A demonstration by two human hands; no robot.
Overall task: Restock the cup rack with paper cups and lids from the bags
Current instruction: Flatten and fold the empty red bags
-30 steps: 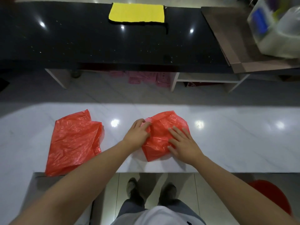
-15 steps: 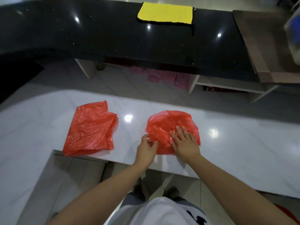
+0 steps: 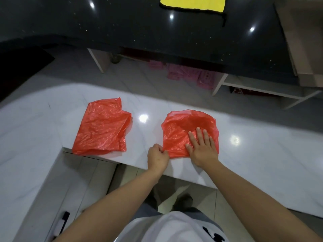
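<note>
The left hand [image 3: 158, 158] pinches the near-left corner of a red plastic bag [image 3: 181, 130] lying flat near the edge of the white marble counter [image 3: 262, 154]. The right hand [image 3: 202, 149] presses on it, fingers spread. A second red bag [image 3: 103, 131] lies well left. Beyond, a yellow cloth [image 3: 192, 3], cut off by the frame's top, sits on the black counter [image 3: 122, 28]; pink packets underneath are too blurred to read
</note>
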